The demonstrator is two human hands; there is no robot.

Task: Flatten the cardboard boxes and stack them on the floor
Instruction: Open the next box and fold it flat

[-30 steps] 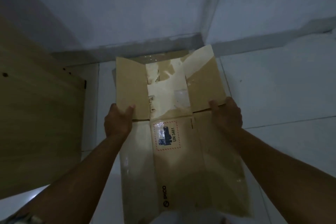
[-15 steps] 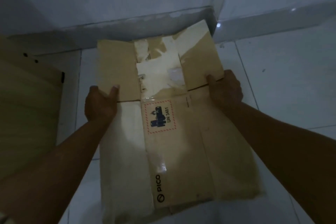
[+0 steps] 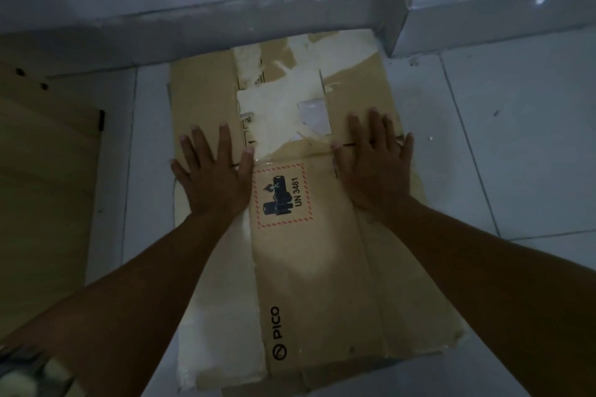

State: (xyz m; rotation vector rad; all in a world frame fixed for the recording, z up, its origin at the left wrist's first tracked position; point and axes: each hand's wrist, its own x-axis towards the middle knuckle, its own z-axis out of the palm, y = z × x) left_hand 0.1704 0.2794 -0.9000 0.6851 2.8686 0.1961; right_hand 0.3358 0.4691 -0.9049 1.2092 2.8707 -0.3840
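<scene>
A flattened brown cardboard box [image 3: 316, 274] lies on the white tiled floor, its far flaps reaching the skirting at the wall. It carries a red-bordered UN 3481 battery label [image 3: 283, 195], a PICO logo and torn white tape patches. My left hand [image 3: 214, 172] presses flat on the box's left side at the flap crease, fingers straight and spread. On the right side of the same crease, my right hand [image 3: 375, 164] presses down flat with fingers spread. More cardboard edges show beneath the box at its near end.
A light wooden panel [image 3: 45, 190] with small holes and a dark fitting lies on the floor to the left. Grey skirting [image 3: 258, 19] and a wall corner [image 3: 400, 19] close off the far side. White floor tiles [image 3: 516, 145] stretch to the right.
Both hands let go of the box's side edges and now press flat on top of it. The box has come down to lie flat on the floor against the skirting.
</scene>
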